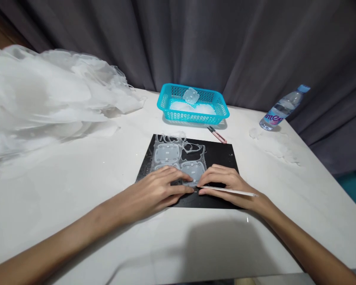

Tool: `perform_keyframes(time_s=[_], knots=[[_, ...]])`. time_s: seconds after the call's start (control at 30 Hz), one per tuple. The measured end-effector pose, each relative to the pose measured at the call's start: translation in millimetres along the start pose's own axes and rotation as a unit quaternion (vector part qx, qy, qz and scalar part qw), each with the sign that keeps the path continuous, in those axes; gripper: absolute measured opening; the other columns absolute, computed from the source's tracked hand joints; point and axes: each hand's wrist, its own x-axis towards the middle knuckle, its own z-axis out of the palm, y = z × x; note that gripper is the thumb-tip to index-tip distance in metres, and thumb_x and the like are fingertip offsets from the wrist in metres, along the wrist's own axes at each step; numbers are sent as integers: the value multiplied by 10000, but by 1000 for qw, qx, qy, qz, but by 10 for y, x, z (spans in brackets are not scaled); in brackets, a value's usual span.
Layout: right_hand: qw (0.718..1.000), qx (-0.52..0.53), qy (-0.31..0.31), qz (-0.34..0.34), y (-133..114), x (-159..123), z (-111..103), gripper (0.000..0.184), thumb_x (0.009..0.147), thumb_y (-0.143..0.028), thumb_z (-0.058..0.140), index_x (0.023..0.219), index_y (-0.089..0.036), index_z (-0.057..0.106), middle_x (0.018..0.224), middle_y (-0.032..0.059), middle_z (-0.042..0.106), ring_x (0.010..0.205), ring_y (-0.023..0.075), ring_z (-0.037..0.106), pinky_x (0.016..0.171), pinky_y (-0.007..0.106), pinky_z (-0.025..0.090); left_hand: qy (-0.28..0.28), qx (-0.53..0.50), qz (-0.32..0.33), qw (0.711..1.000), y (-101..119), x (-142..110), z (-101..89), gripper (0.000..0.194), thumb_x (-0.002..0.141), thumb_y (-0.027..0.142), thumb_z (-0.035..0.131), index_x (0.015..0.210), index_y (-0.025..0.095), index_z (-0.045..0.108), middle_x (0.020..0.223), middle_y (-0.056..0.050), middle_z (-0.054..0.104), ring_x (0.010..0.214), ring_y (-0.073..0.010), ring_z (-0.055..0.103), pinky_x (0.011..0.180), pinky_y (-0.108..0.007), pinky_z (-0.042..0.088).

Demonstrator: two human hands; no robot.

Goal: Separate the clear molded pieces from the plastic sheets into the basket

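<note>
Two bare hands are working low over a black board (218,158), which lies flat on the white table (121,245). The left hand (163,185) is open, palm down, with its fingers laid on the near part of a translucent plastic sheet (167,153). The right hand (227,183) is closed around a slim white tool (231,191); the tip is by the fingertips, at the near edge of the sheet, and the other end points to about three o'clock, over the wrist.

The sheet rests on the left half of the board. It has rounded square shapes, and at its upper right one place is an open frame. Thin curled strips (178,137) lie along its far edge.

If I take the board as the clock's centre, small snips with pink handles (217,135) are at one o'clock, just beside its far edge. At twelve o'clock stands a turquoise basket (192,115); inside, one translucent piece (191,95) leans near the far wall, and more whitish pieces (204,109) lie lower. At two o'clock there are flimsy white scraps (277,147) and, behind them, a bottle (283,107) with a blue cap. At ten o'clock, a large heap of whitish sheets (47,91) spreads. Behind everything hangs a dark curtain (195,43).
</note>
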Motion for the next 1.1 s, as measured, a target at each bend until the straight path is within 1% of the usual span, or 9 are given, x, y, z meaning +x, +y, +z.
perform_keyframes(time_s=[0.13,0.23,0.33,0.5,0.6,0.77,0.87,1.0,1.1], knots=[[1000,23,-1,10,11,-8,-31,125,1008,-328,682,1065,-244,756,1067,20,774,1018,185,679,944,333,526,17,3,16,1000,-26,-13,-24,402,1058,162,525,1421,293,637,1323,-84,691,1182,-237,647,1037,-358,483],[999,42,5,18,10,-15,-53,108,988,-313,711,1043,-240,769,1048,22,778,1005,184,688,939,330,529,29,28,21,999,4,-6,-31,362,1057,165,523,1376,263,663,1237,-92,695,1110,-235,656,1004,-362,493],[997,63,10,32,-1,-19,-73,94,973,-295,730,1021,-233,782,1025,26,777,981,181,700,921,314,533,28,57,27,998,43,2,-26,368,1057,161,512,1390,236,651,1196,-106,675,1074,-238,646,975,-364,495],[990,91,29,103,-25,-16,-118,81,951,-298,754,960,-225,790,978,11,776,917,164,720,860,275,526,21,99,27,994,71,2,-7,438,1045,151,523,1470,229,592,1178,-112,672,1057,-257,628,954,-378,486],[985,97,39,135,-36,-10,-142,87,934,-302,770,937,-217,790,945,6,771,877,160,718,812,264,520,18,143,35,989,90,3,18,434,1049,135,505,1468,201,593,1163,-116,673,1046,-263,617,951,-386,473],[985,103,34,133,-38,3,-132,88,937,-300,763,934,-216,791,948,10,769,903,165,714,834,269,513,32,203,72,976,176,2,67,403,1028,74,500,1408,122,625,1066,-117,695,1003,-256,618,918,-364,451],[982,113,75,131,-13,-7,-113,83,929,-309,772,947,-230,793,956,6,767,896,159,710,826,266,512,54,175,80,980,215,-10,55,330,1039,102,497,1318,126,673,948,-87,695,879,-223,624,845,-342,445],[955,143,181,184,39,-48,-120,139,930,-376,771,1001,-257,782,892,-8,763,837,155,706,739,253,506,60,117,89,987,180,-38,-34,234,1040,160,523,1154,143,726,811,-50,677,748,-194,612,767,-333,434],[950,148,195,194,53,-63,-142,152,925,-385,776,999,-253,777,856,-10,749,799,156,698,714,258,506,74,118,89,986,131,-39,-92,233,1022,156,551,1181,146,721,790,-44,689,728,-190,625,757,-331,443]])
